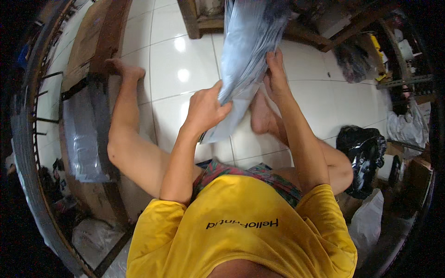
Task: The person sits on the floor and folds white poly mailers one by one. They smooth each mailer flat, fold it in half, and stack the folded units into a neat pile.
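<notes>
A long, thick bundle of thin silvery-blue plastic sheets or bags (248, 51) hangs between my hands, slanting from the top of the view toward my lap. My left hand (206, 107) is closed on its near left edge, thumb lying over the plastic. Farther up, my right hand (276, 76) grips the right edge, with some of its fingers hidden behind the sheets. The bundle's lower end fans out loosely above the tiles, and its far end runs out of the picture.
To my left, a long wooden bench (92, 41) carries a flat stack of grey plastic (85, 139). A wooden table leg (189, 21) stands ahead. A black plastic bag (359, 157) and a white bag (368, 217) lie to my right, beside metal shelving (405, 82). White tiles (171, 74) cover the floor.
</notes>
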{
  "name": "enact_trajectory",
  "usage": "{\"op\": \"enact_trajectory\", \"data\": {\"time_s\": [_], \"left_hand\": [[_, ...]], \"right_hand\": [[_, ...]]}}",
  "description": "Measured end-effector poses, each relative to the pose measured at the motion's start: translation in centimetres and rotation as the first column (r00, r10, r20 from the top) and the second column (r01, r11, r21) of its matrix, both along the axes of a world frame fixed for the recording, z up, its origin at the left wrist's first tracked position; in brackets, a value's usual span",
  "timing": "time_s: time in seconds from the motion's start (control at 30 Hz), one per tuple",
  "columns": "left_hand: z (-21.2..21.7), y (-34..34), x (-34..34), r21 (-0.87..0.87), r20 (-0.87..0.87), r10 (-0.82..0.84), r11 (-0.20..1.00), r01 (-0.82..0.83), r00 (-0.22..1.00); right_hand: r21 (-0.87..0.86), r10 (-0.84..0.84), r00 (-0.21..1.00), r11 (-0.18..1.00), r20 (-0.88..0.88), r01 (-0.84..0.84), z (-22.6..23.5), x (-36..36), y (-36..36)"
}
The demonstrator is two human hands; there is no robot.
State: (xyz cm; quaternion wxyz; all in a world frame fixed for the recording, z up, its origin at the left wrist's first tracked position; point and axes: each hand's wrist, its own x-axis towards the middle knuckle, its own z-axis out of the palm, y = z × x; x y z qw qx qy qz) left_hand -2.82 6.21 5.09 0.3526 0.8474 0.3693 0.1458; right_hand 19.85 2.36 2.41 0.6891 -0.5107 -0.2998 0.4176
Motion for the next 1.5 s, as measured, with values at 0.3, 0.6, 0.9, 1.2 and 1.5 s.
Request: {"op": "enact_trajectory", "data": {"time_s": [0.3,0.6,0.9,1.2,1.5], "left_hand": [[-8.5,-5.6,6.7,-0.097,-0.458,-0.181,0.983,0.153,0.870],[-7.4,-8.5,10.7,-0.301,-0.468,-0.374,0.919,0.253,0.801],[-14.5,-7.7,12.2,0.460,-0.370,-0.403,0.703,0.543,0.837],[-9.9,-1.8,2.1,0.186,-0.642,-0.068,0.953,0.241,0.764],[-16.7,3.5,-4.3,-0.076,-0.219,0.484,0.857,-0.509,0.847]], "right_hand": [[-0.411,0.036,0.999,0.910,-0.037,-0.048,-14.9,-0.8,-5.1],[-0.542,0.025,0.977,0.829,-0.212,-0.139,-11.3,5.6,-12.7],[-0.727,0.169,0.915,0.666,0.365,0.167,-21.4,7.1,-14.2],[-0.722,0.087,0.915,0.645,0.394,0.250,-20.5,5.2,-13.9],[-0.654,0.085,0.970,0.752,0.228,0.088,-16.0,4.4,-13.7]]}}
